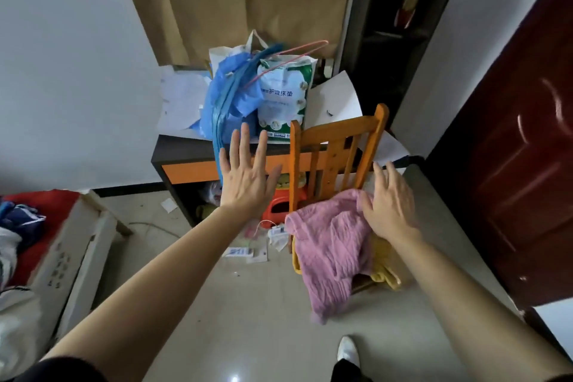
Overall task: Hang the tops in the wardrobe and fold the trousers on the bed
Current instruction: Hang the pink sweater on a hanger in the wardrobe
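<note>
Both hands are straight-fingered: right hand [389,205] touches the pink knitted top [328,245], draped toward seven o'clock off the wooden chair [338,133]; left hand [248,177] holds nothing.

Left hand [248,177], right hand [390,205] bare; forearms bare too. Left sleeve [62,369] black, right sleeve [558,378] dark. Black trouser leg [344,373], white shoe [347,347].
</note>
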Motion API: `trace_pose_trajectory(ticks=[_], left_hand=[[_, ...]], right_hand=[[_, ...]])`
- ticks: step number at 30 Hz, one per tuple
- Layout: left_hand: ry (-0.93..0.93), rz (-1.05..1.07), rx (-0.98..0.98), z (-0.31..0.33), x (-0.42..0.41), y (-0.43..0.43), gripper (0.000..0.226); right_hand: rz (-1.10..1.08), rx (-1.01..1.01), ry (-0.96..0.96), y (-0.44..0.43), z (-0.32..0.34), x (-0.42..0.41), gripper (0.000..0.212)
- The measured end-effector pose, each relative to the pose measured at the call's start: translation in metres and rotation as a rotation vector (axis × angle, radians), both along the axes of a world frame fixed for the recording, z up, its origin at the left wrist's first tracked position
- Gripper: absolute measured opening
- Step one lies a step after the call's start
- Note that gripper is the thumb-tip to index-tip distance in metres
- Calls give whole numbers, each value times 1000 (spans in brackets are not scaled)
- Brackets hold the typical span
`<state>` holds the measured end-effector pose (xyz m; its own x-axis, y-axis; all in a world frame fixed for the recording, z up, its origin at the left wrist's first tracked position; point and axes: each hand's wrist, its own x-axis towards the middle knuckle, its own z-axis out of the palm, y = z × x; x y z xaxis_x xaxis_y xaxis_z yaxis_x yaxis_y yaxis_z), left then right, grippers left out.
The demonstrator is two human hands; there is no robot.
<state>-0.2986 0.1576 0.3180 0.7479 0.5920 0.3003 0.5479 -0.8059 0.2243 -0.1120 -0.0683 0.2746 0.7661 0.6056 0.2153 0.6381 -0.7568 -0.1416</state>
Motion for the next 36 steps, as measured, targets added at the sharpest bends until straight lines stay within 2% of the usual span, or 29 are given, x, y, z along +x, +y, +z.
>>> trace_pose_trajectory(ticks=[4,8,13,16,19,22,25,28,31,34,36], left_hand=[[85,17,-39,-37,74,-11,71],[166,116,-183,-100,137,-33,71],[155,337,-548,-189,188,-74,77],[211,449,-719,-254,206,-86,77],[265,564,-892,-322,221,-87,81],[238,703,-1078,-383,230,-83,86],[170,765,-1190,-427,232,-80,80],[-69,839,-1248,-446,241,-71,45],[-164,913,-1220,-442,255,-61,31],[-194,768,-1316,-419,261,-71,20],[-209,637,-1376,-400,256,-83,26]], right_hand=[[14,-36,126,-12,-49,73,68],[44,-160,247,-32,-107,137,64],[30,-254,409,-56,-180,189,65],[39,-247,493,-54,-231,202,71],[39,-129,573,-46,-283,203,78],[106,-21,666,-38,-332,187,90],[294,-143,754,-35,-377,164,83],[365,-184,688,-35,-404,158,70],[352,-106,735,-38,-410,165,58],[365,-26,738,-42,-408,172,48],[380,8,739,-43,-407,173,49]])
